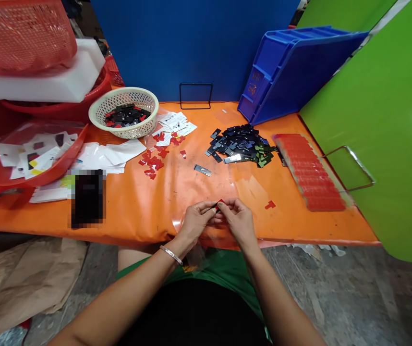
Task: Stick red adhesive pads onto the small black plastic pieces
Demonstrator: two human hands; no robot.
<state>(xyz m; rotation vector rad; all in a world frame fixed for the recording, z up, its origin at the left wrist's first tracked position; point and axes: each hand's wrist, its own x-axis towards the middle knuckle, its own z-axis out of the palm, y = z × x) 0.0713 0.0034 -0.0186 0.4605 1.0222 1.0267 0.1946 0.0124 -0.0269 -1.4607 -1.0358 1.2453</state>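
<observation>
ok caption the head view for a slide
Left hand and right hand hold a small red piece at an orange table, dark pieces heaped beyond.

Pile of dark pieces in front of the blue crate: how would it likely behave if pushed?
The pile of dark pieces would probably spread rather than move as one, since the pieces lie loose and overlapping. Single pieces may slide easily, being flat and shiny on top. They look fairly stiff, judging by their crisp, straight edges.

glossy plastic table cover [134, 206], shiny metal strip [202, 170], smooth plastic crate [299, 77].
</observation>
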